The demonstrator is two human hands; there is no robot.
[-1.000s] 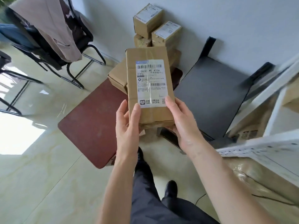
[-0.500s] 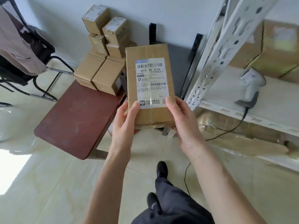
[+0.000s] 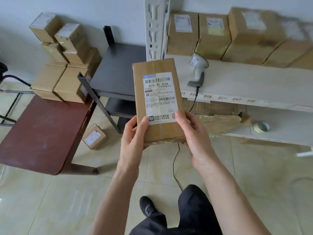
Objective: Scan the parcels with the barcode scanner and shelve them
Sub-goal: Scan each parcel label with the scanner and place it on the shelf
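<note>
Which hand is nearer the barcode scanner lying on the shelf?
Right. The right hand grips the held parcel by its right edge, below the scanner. The left hand has its grip on the parcel's left edge, farther from the scanner.

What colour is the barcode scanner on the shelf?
The barcode scanner is white with a grey handle base, seen in the head view.

bright, even daylight — soft shadows, wide-angle bending at edges, slight blur throughout.
</note>
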